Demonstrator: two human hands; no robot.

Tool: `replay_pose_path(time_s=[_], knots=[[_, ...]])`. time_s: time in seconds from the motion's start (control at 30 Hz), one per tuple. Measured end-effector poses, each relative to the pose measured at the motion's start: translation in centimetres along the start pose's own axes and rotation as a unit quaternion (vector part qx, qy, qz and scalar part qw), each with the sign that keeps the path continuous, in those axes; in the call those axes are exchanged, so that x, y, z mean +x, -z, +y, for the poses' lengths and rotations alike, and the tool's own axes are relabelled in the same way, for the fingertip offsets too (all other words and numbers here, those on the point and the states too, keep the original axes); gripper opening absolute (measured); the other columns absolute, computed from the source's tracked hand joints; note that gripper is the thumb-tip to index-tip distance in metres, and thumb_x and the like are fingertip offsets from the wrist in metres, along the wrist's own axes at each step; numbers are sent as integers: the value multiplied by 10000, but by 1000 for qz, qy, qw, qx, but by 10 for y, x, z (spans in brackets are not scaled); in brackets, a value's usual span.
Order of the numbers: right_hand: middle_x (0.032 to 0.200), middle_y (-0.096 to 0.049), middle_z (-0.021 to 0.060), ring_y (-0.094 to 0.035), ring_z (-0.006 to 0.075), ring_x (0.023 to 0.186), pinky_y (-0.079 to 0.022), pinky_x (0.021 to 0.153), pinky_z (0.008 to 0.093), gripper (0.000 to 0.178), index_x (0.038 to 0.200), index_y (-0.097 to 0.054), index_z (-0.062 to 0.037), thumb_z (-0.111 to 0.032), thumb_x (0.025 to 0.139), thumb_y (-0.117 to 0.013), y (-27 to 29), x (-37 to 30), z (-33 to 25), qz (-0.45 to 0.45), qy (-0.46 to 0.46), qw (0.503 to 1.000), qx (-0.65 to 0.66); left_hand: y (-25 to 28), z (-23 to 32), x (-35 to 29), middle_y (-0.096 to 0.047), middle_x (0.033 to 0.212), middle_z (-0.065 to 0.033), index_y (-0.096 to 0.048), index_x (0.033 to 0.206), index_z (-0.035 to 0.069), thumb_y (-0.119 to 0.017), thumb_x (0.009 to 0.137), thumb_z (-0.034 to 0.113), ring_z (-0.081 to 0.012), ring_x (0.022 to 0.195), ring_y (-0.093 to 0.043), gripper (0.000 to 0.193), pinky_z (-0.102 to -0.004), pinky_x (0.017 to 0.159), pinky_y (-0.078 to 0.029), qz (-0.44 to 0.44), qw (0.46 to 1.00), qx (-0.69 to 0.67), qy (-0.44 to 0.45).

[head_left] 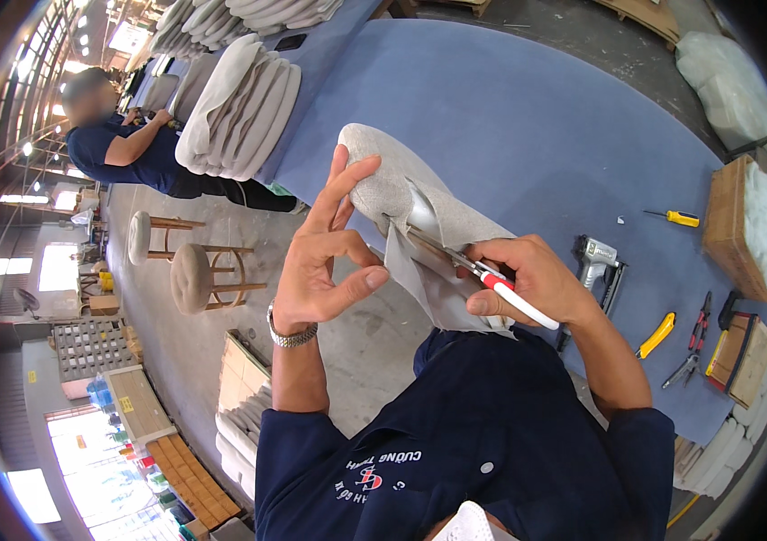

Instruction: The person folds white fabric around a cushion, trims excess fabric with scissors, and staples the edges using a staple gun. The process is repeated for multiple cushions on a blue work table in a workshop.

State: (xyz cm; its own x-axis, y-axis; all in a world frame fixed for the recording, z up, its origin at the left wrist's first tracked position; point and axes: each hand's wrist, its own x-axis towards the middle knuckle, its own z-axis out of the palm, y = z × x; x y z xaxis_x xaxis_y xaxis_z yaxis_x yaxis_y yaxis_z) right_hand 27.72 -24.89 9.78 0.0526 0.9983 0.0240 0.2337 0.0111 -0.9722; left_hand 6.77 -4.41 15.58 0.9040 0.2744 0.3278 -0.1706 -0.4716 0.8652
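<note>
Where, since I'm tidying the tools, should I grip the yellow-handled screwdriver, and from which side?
Probably around the thick yellow handle, from above: the screwdriver lies flat, its thin shaft points left, and the cardboard box stands close beyond the handle's end.

White lettering curves around a red-and-white emblem on the navy shirt at the lower middle of the frame. A yellow label on a box, lower left, is too small to read.
</note>
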Motion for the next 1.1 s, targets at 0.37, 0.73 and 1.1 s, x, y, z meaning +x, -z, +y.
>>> replay_pose_path(time_s=[0.37, 0.73, 1.1], knots=[[598, -493, -3, -441, 116, 556, -373, 535, 307, 516, 939, -715, -73, -569, 843, -822, -15, -5, 0, 32, -29, 996, 82, -2, 9, 4, -373, 1641, -245, -704, 686, 70, -824, 731, 42, -436, 1608, -47, 132, -577, 1259, -139, -15, 999, 31, -3], [683, -598, 60, -539, 149, 605, -435, 581, 321, 539, 1099, -728, -49, -468, 799, -883, -4, -10, 12, 14, -8, 1000, 7, -2, -26, 56, -775, 997, -95, -795, 965, 67, -531, 1066, 322, -280, 1058, -712, 380, -470, 1124, -385, 109, 981, 147, -57], [1038, -746, 211, -741, 368, 932, -559, 812, 455, 517, 1245, -705, -64, -321, 824, -856, 41, -209, 200, 370, -331, 790, -360, -20, -71, 104, -456, 576, -65, -495, 593, 43, -496, 1079, 458, -248, 569, -432, 639, -412, 540, -371, 278, 904, 323, -40]])
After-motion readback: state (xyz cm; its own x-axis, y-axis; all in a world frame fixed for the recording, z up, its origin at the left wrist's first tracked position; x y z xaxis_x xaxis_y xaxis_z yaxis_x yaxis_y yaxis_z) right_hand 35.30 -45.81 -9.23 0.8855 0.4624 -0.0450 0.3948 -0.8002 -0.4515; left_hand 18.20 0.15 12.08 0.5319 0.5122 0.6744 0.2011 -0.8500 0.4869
